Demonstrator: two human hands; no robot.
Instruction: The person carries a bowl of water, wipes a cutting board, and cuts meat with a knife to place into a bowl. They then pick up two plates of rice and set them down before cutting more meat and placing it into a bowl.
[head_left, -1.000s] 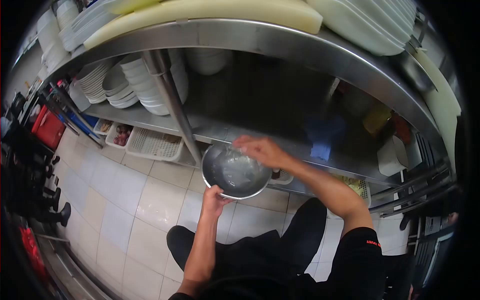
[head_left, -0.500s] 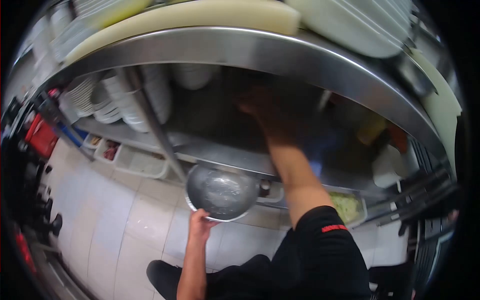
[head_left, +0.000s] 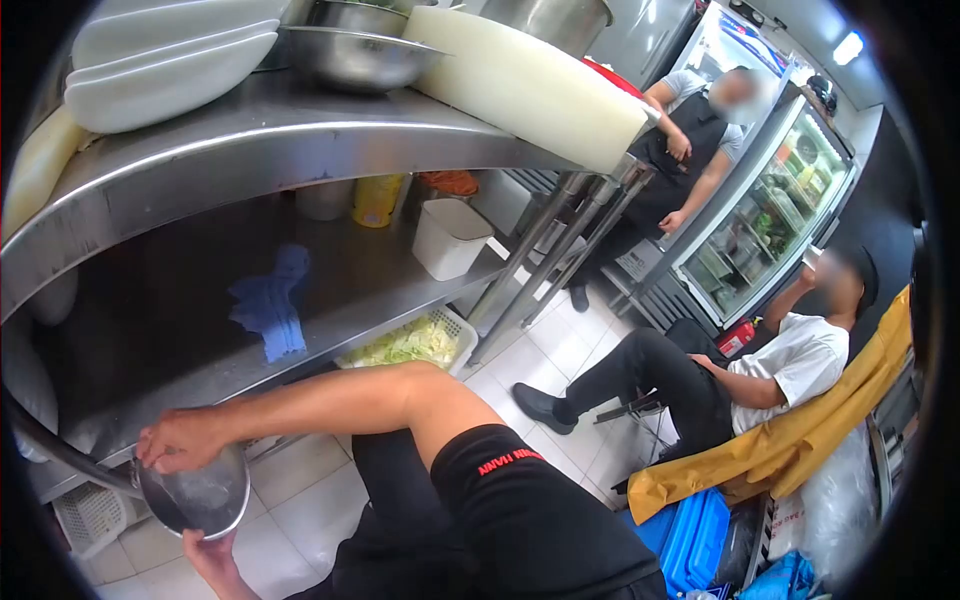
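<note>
A metal mixing bowl is at the lower left, below the edge of the lower steel shelf. My left hand grips its near rim, thumb against the metal. Over the bowl's far rim hangs my right hand, its fingers bent down and drawn together. I cannot tell what, if anything, is between those fingers. A thin whitish sheen shows inside the bowl. On the shelf, to the right of my right hand, lies a crumpled blue cloth.
White dishes, a steel bowl and a thick white board stand on the table above. The shelf bears a white tub. Below it is a basket of chopped cabbage. One person stands, another sits at right.
My right hand has come out from deep in the shelf to above the bowl. The view has turned right, bringing two people and a glass-door fridge into sight. My left hand still holds the bowl.
</note>
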